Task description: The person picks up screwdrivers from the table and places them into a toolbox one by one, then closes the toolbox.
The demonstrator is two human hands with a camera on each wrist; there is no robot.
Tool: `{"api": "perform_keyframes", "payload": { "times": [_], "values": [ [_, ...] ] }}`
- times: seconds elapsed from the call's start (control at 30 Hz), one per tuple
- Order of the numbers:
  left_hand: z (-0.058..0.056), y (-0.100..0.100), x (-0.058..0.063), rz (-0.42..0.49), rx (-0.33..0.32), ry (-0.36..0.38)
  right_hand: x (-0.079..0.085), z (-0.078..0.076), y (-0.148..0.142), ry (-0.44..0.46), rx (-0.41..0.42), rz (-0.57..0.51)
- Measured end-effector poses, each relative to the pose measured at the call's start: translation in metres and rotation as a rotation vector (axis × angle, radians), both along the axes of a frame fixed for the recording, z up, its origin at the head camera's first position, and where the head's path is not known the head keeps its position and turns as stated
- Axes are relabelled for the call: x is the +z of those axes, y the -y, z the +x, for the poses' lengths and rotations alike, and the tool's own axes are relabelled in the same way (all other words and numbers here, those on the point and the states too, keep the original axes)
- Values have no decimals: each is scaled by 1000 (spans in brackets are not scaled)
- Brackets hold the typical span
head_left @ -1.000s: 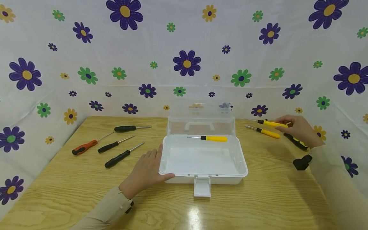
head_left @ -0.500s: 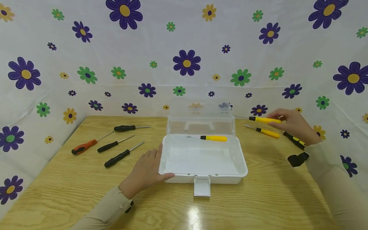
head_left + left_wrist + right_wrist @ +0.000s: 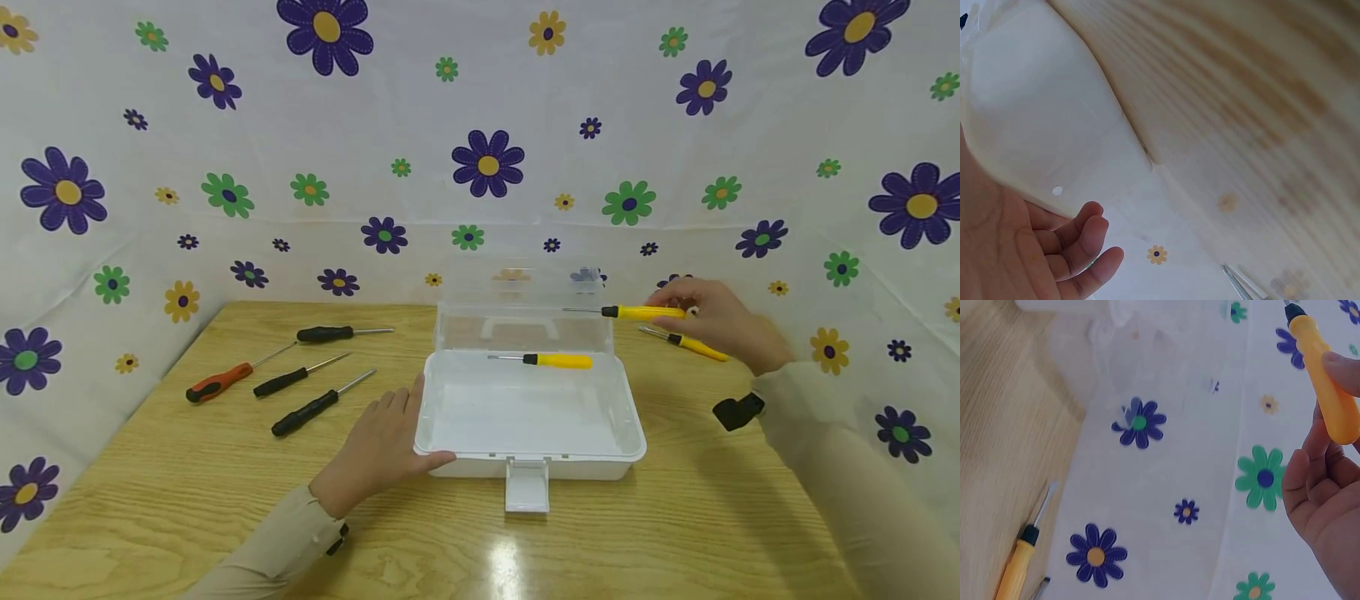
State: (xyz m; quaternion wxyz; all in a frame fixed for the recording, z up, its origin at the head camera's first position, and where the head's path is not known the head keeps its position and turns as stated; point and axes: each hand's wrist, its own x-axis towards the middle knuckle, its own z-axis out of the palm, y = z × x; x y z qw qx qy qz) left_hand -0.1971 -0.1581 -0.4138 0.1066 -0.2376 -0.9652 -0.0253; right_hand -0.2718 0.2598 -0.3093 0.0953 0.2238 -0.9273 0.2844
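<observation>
Right grip (image 3: 708, 315): thumb and fingers pinching a yellow screwdriver (image 3: 632, 312) by its handle, lifted off the surface (image 3: 420, 542), shaft pointing left. Tip overlaps the raised clear lid (image 3: 456, 329) in the head view; whether it touches is hard to judge. Left grip (image 3: 381, 450): not clenched, fingers loosely extended along the left side of the white box (image 3: 525, 421), thumb at its front rim. Box sits open, lid up at the back, latch (image 3: 527, 490) hanging at the front. Second yellow screwdriver (image 3: 564, 361) lies inside near the back wall. Third yellow one (image 3: 697, 346) on the surface right of the box, under the right wrist side. Left of the box, four more: orange-and-black screwdriver (image 3: 221, 383), plus three black-handled screwdrivers (image 3: 305, 414). Flowered cloth (image 3: 405, 108) behind.
</observation>
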Motion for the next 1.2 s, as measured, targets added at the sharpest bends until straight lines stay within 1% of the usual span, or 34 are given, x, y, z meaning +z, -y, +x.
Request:
{"api": "perform_keyframes", "payload": {
  "times": [0.13,0.23,0.47,0.57,0.8,1.2],
  "values": [
    [0,1,-1,-2,-11,-20,0,-4,18,11,27,14],
    [0,1,0,2,-11,-20,-3,-7,30,23,54,25],
    [0,1,0,2,-11,-6,-10,-10,52,100,84,22],
    [0,1,-1,4,-11,-10,-14,-12,59,117,79,27],
    [0,1,-1,11,-6,-3,-20,-18,71,109,61,65],
    [1,1,1,21,2,18,-25,-22,85,133,38,96]
  ]
}}
